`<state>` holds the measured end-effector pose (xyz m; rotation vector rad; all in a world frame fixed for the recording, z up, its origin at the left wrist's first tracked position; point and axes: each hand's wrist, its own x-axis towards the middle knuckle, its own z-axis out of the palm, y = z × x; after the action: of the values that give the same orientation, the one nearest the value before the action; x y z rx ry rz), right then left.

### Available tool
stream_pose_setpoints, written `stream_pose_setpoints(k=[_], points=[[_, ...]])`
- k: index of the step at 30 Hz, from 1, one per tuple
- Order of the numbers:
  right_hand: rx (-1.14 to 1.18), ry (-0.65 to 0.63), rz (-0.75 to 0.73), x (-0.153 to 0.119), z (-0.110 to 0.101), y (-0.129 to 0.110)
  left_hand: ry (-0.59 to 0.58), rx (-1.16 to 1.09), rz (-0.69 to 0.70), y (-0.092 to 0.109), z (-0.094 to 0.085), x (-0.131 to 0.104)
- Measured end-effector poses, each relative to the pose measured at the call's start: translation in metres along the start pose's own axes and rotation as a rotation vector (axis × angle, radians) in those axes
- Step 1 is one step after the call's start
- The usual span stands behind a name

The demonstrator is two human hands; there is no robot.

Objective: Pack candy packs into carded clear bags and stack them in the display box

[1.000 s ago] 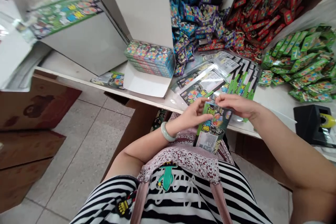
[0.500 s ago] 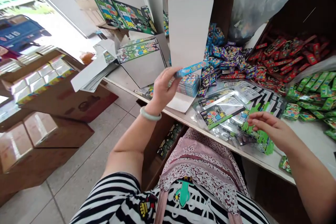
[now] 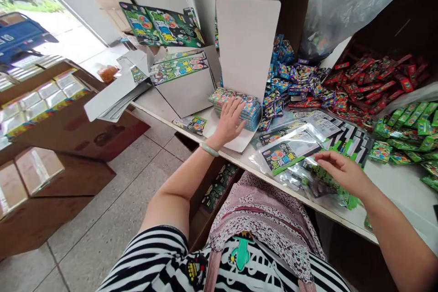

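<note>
My left hand (image 3: 230, 122) lies with spread fingers on a stack of small blue packets (image 3: 251, 112), holding nothing. The stack sits in an opened white carton, whose white flap (image 3: 248, 41) stands upright behind it. My right hand (image 3: 338, 171) hovers with loosely bent fingers and nothing visible in them, over printed clear plastic bags (image 3: 290, 150). These bags, black and green, lie overlapping along the front of the table.
Behind the bags are heaps of purple packets (image 3: 301, 75), red packets (image 3: 379, 77) and green packets (image 3: 414, 132). Left of the stack stands a white printed box (image 3: 188, 86). Cartons (image 3: 68, 118) stand on the floor at left; clear plastic sheeting (image 3: 359, 0) hangs at the back right.
My left hand has lowered the blue packet onto the stack, let go of it and spread its fingers. My right hand has shifted slightly left and down.
</note>
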<state>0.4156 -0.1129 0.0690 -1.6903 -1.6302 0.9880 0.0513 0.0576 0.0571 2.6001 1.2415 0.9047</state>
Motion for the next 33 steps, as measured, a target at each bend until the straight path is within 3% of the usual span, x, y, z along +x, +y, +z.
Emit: stream_pose_setpoints(k=[2, 4, 6, 8, 12, 21, 24, 27, 31, 33], points=[[-0.182, 0.137, -0.067, 0.023, 0.002, -0.005, -0.059, -0.145, 0.071, 0.029, 0.020, -0.012], [-0.424, 0.242, -0.113, 0.047, 0.010, -0.009, -0.216, -0.269, 0.137, 0.059, 0.044, -0.022], [-0.624, 0.232, -0.072, 0.067, 0.021, -0.012, -0.322, -0.293, 0.112, 0.082, 0.064, -0.028], [-0.770, 0.175, -0.016, 0.078, 0.033, -0.014, -0.357, -0.257, 0.027, 0.096, 0.075, -0.028], [-0.933, 0.093, 0.046, 0.076, 0.046, -0.018, -0.400, -0.196, -0.071, 0.102, 0.080, -0.023], [-1.043, 0.047, 0.089, 0.068, 0.057, -0.039, -0.379, -0.275, -0.156, 0.105, 0.091, -0.028], [-0.990, 0.059, 0.093, 0.069, 0.061, -0.047, -0.364, -0.351, -0.221, 0.102, 0.092, -0.023], [-0.813, 0.172, 0.136, 0.071, 0.052, -0.051, -0.317, -0.456, -0.221, 0.095, 0.091, -0.013], [-0.352, 0.351, 0.232, 0.072, 0.024, -0.057, -0.236, -0.668, -0.194, 0.088, 0.083, -0.001], [-0.095, 0.259, 0.214, 0.072, 0.008, -0.063, -0.173, -0.732, -0.164, 0.086, 0.077, 0.002]])
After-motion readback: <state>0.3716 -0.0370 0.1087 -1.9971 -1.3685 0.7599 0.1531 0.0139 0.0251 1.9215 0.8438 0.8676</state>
